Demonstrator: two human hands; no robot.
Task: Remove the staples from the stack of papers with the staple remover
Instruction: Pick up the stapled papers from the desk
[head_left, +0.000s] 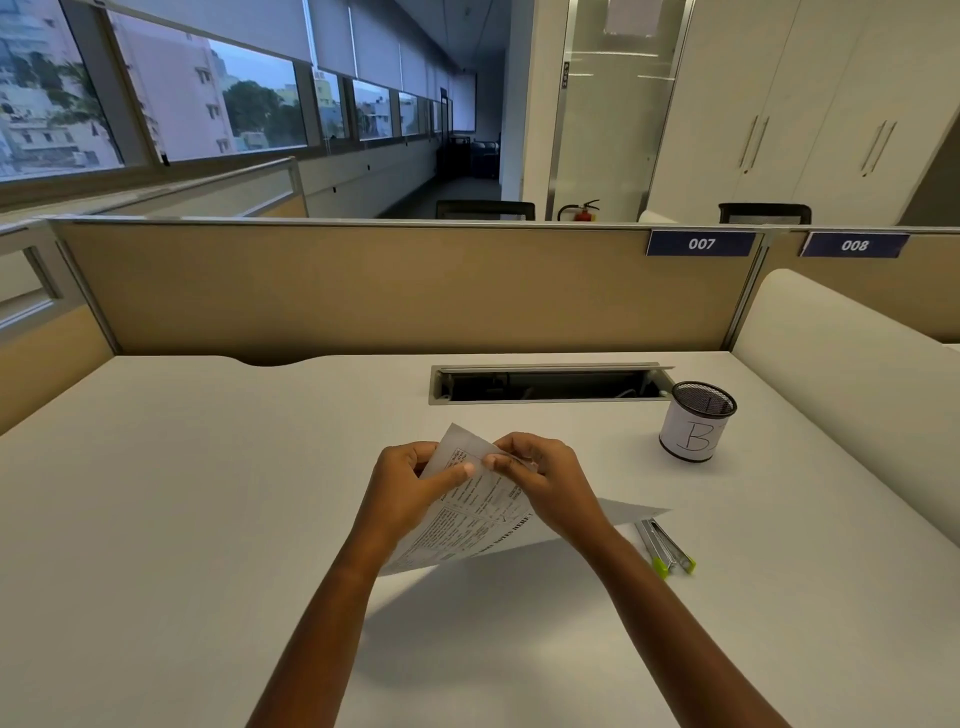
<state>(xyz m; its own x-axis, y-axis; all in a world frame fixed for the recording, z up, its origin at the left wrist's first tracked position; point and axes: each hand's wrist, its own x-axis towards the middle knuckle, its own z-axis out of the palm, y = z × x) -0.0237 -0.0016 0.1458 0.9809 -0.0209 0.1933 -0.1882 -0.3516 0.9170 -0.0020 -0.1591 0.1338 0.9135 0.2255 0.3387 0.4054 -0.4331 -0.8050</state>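
**Papers held in both hands, staple remover unused**

The papers (478, 519) are lifted off the table (208, 519) and tilted, and both hands meet at their top corner. I see the left hand (410, 483) pinching that corner with the thumb on top. The right hand (540, 478) curls its fingers onto the same corner, just beside the left thumb. I cannot tell whether a staple sits under them.

The staple remover (665, 545) lies on the table to the right of the right wrist, with neither hand on it. For a clean pull, I would lay the sheets flat and press down beside the staple with the left hand. I would then take the tool in the right and lever slowly, so the paper does not tear.
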